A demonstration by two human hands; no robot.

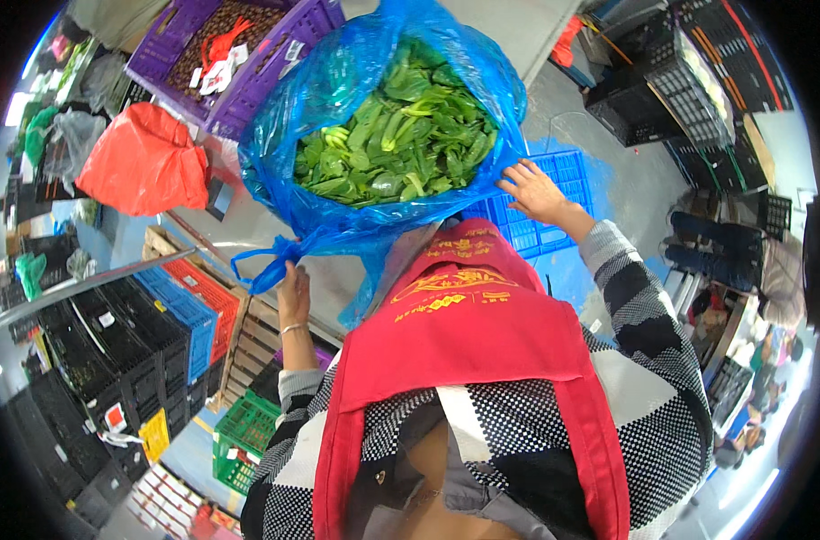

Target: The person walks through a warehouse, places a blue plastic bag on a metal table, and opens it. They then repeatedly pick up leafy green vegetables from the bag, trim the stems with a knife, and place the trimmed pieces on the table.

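A large blue plastic bag [342, 74] stands open before me on a metal-grey table [255, 226]. It is filled with loose leafy greens [403, 135], some with pale stalks. My left hand [293, 290] grips a twisted handle of the bag at its near left side, and a loop of film sticks out past the fingers. At the near right rim is my right hand [535, 192], palm down, with the bag's edge drawn to its fingertips. The thumb side of that hand is partly hidden.
A purple crate [231, 115] of small brown round produce sits beyond the bag at left, near a red plastic bag [147, 162]. Below the right hand is a blue crate [552, 236]. Stacked black crates [126, 331], a wooden pallet [248, 351] and a green crate [248, 432] stand at left.
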